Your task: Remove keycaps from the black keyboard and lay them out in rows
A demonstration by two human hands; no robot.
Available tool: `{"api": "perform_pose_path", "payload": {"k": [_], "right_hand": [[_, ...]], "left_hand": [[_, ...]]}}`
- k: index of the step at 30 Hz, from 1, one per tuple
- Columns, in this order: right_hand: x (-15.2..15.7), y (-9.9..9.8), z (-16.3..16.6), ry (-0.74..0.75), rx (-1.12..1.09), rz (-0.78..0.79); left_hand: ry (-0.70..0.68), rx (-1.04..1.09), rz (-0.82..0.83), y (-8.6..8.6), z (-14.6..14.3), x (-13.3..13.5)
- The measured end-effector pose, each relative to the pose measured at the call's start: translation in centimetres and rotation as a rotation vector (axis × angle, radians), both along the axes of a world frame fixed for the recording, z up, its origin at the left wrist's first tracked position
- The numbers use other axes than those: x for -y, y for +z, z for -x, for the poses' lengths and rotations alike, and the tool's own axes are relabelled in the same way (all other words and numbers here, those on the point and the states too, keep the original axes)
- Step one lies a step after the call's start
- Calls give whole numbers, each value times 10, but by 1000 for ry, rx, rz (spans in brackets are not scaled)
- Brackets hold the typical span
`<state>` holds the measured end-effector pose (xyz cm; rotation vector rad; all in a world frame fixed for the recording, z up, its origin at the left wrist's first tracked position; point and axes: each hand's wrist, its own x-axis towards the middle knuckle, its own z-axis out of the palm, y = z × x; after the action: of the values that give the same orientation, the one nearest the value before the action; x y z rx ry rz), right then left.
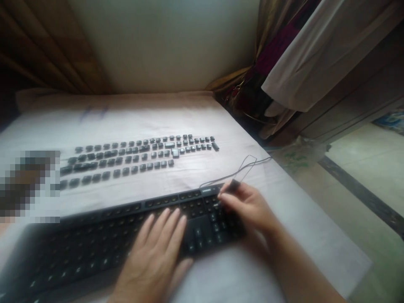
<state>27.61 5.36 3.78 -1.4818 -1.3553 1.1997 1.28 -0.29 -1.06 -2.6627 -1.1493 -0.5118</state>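
Observation:
A black keyboard (197,231) lies across the front of the table; many key positions are bare, while some keycaps remain near its lower edge and right end. My left hand (158,252) rests flat on its middle, fingers spread and holding nothing. Above the keyboard's right end, my right hand (249,206) is closed on a wire keycap puller (234,186). The puller's dark handle sits between thumb and fingers, its thin wire loop pointing away from me. Beyond the keyboard, removed keycaps (176,153) stand in several rows. Blur hides fine detail.
A pale cloth (189,176) covers the table, whose right edge slopes down toward the tiled floor (353,181). The keyboard's cable (221,176) runs toward that edge. Hanging fabric (296,54) is at the upper right. A pixelated patch covers the left side.

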Motion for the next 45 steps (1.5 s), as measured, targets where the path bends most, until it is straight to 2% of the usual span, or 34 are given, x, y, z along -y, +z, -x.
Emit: {"api": "perform_pose_path", "payload": {"k": [5,13,21,25,29,38,45], "right_hand": [[5,1,1,19,97,-134],[12,8,2,47,120,-203],[11,4,-7,66,69,-199],[11,6,-9,135,90,-203],[12,6,-9,211,117,-202],[7,2,-10,397,204,-443],[6,2,-7,530,299,-627]], "left_hand": [[-7,-1,-16,2,-2,0],[9,59,3,11,-7,-2],[1,81,23,14,-10,-2],[39,164,89,9,-13,3],[-4,213,128,5,-14,6],[-45,189,99,4,-11,3],[-85,91,49,13,-9,-1]]}}
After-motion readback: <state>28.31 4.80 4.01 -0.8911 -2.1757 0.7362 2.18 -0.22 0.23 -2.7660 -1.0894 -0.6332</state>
